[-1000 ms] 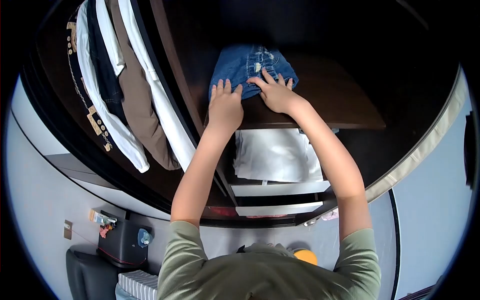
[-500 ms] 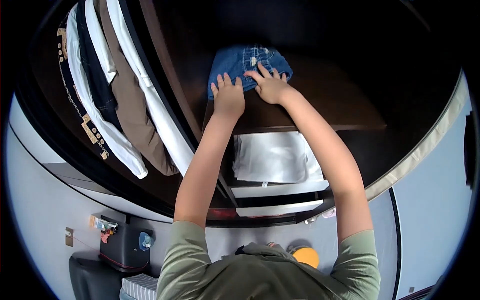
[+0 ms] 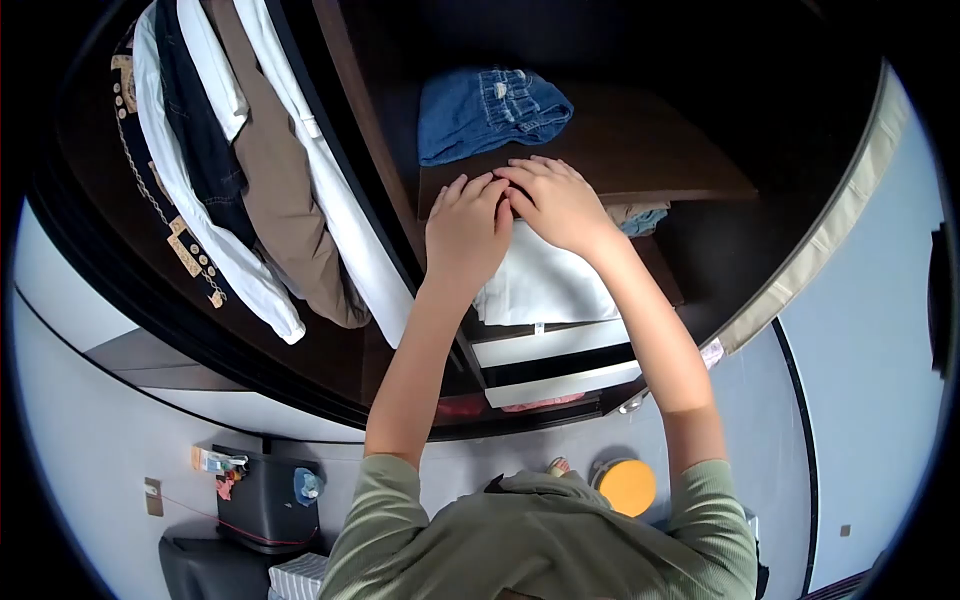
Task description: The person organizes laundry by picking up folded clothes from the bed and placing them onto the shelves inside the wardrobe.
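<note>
A folded blue denim garment (image 3: 470, 120) lies on the dark wooden shelf (image 3: 650, 150). My left hand (image 3: 468, 228) is at the shelf's front edge, just below the denim, fingers stretched out and holding nothing. Beside it, my right hand (image 3: 560, 205) has its fingers extended too, with its thumb side close to the left hand. Both hands are apart from the denim. Under the shelf, partly hidden behind my right hand and forearm, lies a stack of folded white cloth (image 3: 550, 285).
Shirts and brown trousers (image 3: 285, 200) hang in the left compartment behind a dark upright divider (image 3: 365, 110). Below the white cloth a pale drawer (image 3: 565, 385) sticks out. A yellow-topped stool (image 3: 627, 487) and a black box (image 3: 268, 495) stand on the floor.
Both hands have come off the denim and moved back toward me to the shelf's front edge. The denim stays on the shelf. The view has shifted slightly.
</note>
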The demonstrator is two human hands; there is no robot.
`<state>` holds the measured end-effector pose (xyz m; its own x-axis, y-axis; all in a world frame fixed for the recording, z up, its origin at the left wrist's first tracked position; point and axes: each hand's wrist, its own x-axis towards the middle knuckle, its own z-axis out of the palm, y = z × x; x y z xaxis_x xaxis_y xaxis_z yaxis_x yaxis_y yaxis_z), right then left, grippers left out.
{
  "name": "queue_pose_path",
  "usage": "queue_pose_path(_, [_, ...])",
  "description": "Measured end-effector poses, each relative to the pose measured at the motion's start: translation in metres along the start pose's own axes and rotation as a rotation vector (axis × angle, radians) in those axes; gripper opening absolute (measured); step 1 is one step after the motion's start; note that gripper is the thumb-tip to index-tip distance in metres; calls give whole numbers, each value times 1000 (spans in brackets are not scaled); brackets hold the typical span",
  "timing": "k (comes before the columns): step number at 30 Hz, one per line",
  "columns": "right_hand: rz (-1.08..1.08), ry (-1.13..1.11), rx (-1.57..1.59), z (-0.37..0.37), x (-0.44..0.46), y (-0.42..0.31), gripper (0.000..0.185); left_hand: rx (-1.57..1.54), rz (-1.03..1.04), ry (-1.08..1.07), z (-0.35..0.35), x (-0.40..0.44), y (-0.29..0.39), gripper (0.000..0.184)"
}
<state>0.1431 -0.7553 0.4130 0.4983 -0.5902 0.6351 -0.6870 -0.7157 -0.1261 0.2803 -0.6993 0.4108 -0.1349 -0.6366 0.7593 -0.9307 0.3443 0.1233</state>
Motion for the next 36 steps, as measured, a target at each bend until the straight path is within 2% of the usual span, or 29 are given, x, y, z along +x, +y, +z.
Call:
queue_pose_path(6, [22,238,138,-10,-38,-44,26,-170,4,134,-23,-38,7,22])
queue_pose_path(10, [174,279,374,-10,-69,-72,23,-325,-5,183,-28,-70,12,22])
queue_pose_path(13, [205,286,364,-8,-91,-84,22,-404,-10,167,-22,-92,13,23])
queue_pose_path(17, [333,265,362,-10,-128,-97,24,-552,-40,23,-14,-117,22,24])
queue_pose_path(23, [560,334,426,-14,-204,-111,31,-764,66,-163,6,-149,57,23])
queue_pose_path(29, [897,363,432,-46,-271,-132,35,-969,144,-328,14,-176,112,24])
queue_pose_path(31, [869,445,320,-48,-295,-133,35,-1033,184,-376,13,-185,133,25])
queue_pose_path(33, [985,473,316,-56,-316,-141,35,-1096,244,-379,18,-197,151,25])
queue_pose_path(36, [1025,522,245,-65,-349,-153,34,-1150,283,-455,15,-214,179,24])
